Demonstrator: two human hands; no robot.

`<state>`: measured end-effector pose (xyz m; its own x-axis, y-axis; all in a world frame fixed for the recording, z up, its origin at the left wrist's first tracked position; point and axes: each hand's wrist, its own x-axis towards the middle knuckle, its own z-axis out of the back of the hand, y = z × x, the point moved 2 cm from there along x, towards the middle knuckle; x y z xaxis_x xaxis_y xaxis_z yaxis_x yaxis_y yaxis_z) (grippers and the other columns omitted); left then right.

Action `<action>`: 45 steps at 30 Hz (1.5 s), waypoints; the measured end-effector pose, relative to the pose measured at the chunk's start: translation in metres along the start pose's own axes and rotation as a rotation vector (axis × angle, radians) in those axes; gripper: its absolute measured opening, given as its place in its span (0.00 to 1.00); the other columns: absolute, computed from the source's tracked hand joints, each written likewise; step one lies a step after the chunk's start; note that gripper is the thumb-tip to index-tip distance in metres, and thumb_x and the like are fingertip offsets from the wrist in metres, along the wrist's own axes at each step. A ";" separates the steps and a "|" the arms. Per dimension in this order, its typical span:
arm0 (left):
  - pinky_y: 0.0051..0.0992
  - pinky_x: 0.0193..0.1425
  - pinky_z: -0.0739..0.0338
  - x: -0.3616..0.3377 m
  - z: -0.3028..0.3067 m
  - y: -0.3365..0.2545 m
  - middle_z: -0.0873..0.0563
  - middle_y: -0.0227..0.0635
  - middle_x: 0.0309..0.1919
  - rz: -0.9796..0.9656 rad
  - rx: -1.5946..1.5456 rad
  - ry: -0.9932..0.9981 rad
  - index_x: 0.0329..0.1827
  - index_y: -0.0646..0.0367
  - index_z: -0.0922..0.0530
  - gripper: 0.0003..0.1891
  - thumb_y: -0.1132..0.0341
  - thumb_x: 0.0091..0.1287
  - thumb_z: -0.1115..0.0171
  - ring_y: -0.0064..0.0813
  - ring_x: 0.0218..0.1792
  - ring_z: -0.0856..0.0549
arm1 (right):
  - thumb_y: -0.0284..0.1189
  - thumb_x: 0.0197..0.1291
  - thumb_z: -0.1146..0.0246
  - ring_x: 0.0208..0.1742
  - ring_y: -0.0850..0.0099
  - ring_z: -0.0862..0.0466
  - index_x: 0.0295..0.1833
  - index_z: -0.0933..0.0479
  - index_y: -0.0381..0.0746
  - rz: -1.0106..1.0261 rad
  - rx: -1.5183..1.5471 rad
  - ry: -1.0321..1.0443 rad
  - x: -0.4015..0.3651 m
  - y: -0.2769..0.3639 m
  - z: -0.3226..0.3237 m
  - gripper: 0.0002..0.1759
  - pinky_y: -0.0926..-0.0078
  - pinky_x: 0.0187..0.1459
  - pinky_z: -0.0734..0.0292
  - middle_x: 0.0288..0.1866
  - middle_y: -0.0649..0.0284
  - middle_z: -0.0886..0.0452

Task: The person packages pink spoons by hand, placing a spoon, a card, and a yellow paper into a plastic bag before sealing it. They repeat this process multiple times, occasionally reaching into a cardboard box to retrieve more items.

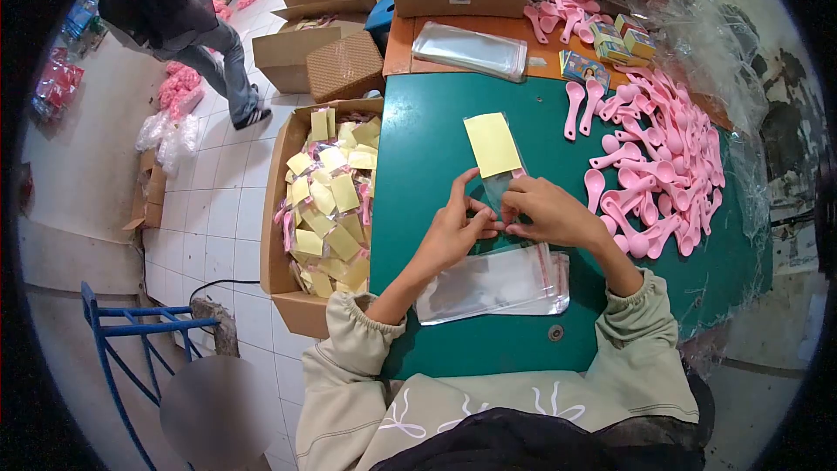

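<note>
Left hand (455,225) and curled right hand (551,212) nearly meet.

Tabletop (427,148) is coloured green. Spoons (667,170) are seen in pink throughout; card (493,144) is tinted pale yellow. Beige top (353,392) is patterned with white bows. Brown weave is noted on box (344,67). Floor tiles (222,174) are seen as white.

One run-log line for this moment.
left hand: at near end of clear bag; right hand: same end; yellow card: bag's far end; pink spoons: piled right; bag stack: nearest wearer
</note>
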<state>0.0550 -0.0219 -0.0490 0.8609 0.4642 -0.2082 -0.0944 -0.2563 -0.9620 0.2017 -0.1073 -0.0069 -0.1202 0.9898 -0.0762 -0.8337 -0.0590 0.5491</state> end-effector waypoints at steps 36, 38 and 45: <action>0.17 0.43 0.24 0.003 0.013 -0.006 0.17 0.33 0.41 0.103 0.007 0.114 0.51 0.61 0.26 0.10 0.69 0.70 0.46 0.20 0.43 0.17 | 0.22 0.47 0.34 0.39 0.67 0.25 0.36 0.29 0.36 -0.406 -0.175 -0.816 -0.132 -0.097 0.133 0.11 0.73 0.43 0.29 0.35 0.63 0.30; 0.17 0.44 0.24 0.000 0.010 -0.011 0.17 0.32 0.42 0.068 -0.083 0.103 0.49 0.62 0.25 0.10 0.68 0.70 0.46 0.19 0.43 0.17 | 0.22 0.48 0.35 0.39 0.66 0.24 0.36 0.29 0.36 -0.181 0.010 -0.677 -0.084 -0.037 0.075 0.11 0.72 0.43 0.29 0.36 0.61 0.30; 0.18 0.45 0.22 -0.012 0.012 -0.016 0.18 0.34 0.44 0.041 -0.232 0.108 0.50 0.61 0.26 0.11 0.66 0.70 0.45 0.19 0.45 0.19 | 0.19 0.50 0.36 0.40 0.59 0.23 0.39 0.29 0.36 -0.015 0.103 -0.513 -0.015 -0.001 -0.007 0.11 0.70 0.44 0.27 0.41 0.56 0.32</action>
<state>0.0403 -0.0135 -0.0328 0.9082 0.3594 -0.2146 -0.0241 -0.4669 -0.8840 0.2002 -0.1228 -0.0122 0.1925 0.9283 0.3182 -0.7725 -0.0566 0.6325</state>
